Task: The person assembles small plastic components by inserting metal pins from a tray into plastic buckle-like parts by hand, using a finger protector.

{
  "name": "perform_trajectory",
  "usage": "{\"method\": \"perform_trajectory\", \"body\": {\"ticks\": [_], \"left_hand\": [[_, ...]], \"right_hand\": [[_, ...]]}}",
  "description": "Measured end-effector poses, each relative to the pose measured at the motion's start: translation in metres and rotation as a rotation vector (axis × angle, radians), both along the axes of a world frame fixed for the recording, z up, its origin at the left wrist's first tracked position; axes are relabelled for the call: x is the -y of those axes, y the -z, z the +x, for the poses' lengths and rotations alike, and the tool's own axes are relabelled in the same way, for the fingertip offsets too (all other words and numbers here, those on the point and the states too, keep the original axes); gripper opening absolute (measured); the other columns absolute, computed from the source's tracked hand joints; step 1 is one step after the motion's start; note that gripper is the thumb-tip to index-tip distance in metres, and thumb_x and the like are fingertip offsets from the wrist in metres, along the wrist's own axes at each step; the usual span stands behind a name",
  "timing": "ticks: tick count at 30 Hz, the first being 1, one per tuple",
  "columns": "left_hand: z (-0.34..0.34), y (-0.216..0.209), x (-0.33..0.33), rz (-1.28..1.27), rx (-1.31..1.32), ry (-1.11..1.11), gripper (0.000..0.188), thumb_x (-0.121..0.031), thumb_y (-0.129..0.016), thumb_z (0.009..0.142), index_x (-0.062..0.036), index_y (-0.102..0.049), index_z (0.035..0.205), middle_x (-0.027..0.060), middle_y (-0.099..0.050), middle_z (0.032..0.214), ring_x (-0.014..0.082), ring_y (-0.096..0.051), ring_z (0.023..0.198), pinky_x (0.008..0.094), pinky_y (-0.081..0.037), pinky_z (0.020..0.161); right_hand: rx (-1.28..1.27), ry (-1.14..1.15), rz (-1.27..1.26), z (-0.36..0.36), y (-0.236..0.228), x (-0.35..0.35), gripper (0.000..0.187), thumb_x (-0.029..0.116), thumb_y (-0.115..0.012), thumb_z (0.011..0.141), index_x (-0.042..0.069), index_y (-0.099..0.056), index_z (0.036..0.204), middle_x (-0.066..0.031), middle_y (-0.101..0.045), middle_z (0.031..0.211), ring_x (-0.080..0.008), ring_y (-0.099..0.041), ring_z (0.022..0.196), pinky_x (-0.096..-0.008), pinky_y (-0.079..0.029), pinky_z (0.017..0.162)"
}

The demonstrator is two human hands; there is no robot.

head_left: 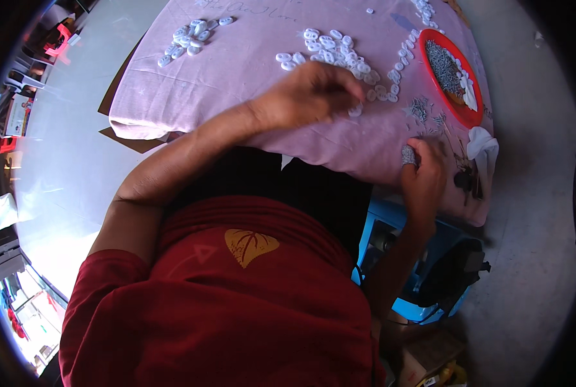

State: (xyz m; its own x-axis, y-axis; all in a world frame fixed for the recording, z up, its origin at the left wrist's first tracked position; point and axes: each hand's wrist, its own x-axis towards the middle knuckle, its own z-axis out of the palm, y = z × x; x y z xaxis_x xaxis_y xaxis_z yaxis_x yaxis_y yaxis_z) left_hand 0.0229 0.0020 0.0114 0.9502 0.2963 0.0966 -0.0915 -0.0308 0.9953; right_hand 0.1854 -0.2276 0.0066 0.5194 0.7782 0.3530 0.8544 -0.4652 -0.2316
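Note:
My left hand [315,95] reaches over the pink-covered table beside a heap of white oval plastic pieces [330,48]. Its fingers bend inward and are smeared by motion, so what they hold, if anything, does not show. One white piece [355,111] lies just under those fingertips. Near the right side of the table rests my right hand [428,169], its fingers curled together. A grey wrap [408,155] covers one digit of it. Anything within that grip is hidden. Loose grey screws [420,108] lie on the cloth just beyond this hand.
A red oval tray [425,53] holds many screws and some white pieces. A smaller group of white pieces [190,40] lies at the far left. A crumpled white cloth [482,146] hangs at the right edge. Below stands a blue crate [423,312] with a black item.

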Motion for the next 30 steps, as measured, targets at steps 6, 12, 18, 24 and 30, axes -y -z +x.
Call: {"method": "perform_trajectory", "body": {"ticks": [6,12,18,24,30], "left_hand": [[0.022,0.026,-0.004,0.279,0.109,-0.159,0.013,-0.007,-0.068,0.087,-0.0026,-0.069,0.099,0.0074,-0.071,0.092,0.0142,-0.067,0.083,0.0273,-0.054,0.079],[0.016,0.015,-0.022,0.003,0.079,-0.128,0.011,-0.005,-0.065,0.09,-0.002,-0.068,0.1,0.0035,-0.068,0.089,0.0105,-0.065,0.085,0.0239,-0.055,0.078],[0.02,0.004,-0.031,-0.508,0.03,-0.193,0.017,-0.008,-0.057,0.096,0.0006,-0.061,0.109,0.0091,-0.068,0.098,0.0148,-0.069,0.086,0.0186,-0.055,0.063],[0.017,0.009,-0.04,-0.412,0.023,-0.206,0.017,-0.011,-0.057,0.096,-0.0009,-0.061,0.11,0.0108,-0.069,0.098,0.0114,-0.068,0.074,0.017,-0.048,0.053],[-0.003,-0.005,-0.001,-0.366,-0.053,-0.005,0.019,-0.013,-0.059,0.096,-0.0024,-0.062,0.111,0.0078,-0.07,0.089,0.0064,-0.063,0.06,0.0154,-0.044,0.046]], "right_hand": [[-0.022,0.119,-0.147,-0.007,0.001,-0.008,0.022,0.005,-0.052,0.083,0.002,-0.058,0.104,-0.0182,-0.062,0.099,-0.0354,-0.061,0.096,-0.0434,-0.045,0.09],[0.034,0.028,0.022,-0.001,0.012,0.002,0.024,0.007,-0.05,0.082,0.003,-0.055,0.106,-0.0173,-0.061,0.101,-0.0365,-0.06,0.098,-0.0464,-0.045,0.091],[-0.028,-0.049,0.171,-0.012,0.009,-0.01,0.024,0.004,-0.054,0.081,0.003,-0.056,0.104,-0.0191,-0.062,0.094,-0.0385,-0.062,0.091,-0.046,-0.048,0.084],[-0.11,-0.109,0.32,-0.025,0.011,-0.027,0.022,0.0,-0.055,0.08,0.001,-0.06,0.101,-0.0186,-0.063,0.093,-0.0346,-0.064,0.088,-0.041,-0.05,0.079],[-0.535,-0.127,0.458,-0.037,-0.002,-0.026,0.026,-0.008,-0.053,0.08,-0.001,-0.062,0.103,-0.0087,-0.064,0.09,-0.0171,-0.061,0.081,-0.0294,-0.049,0.072]]}}
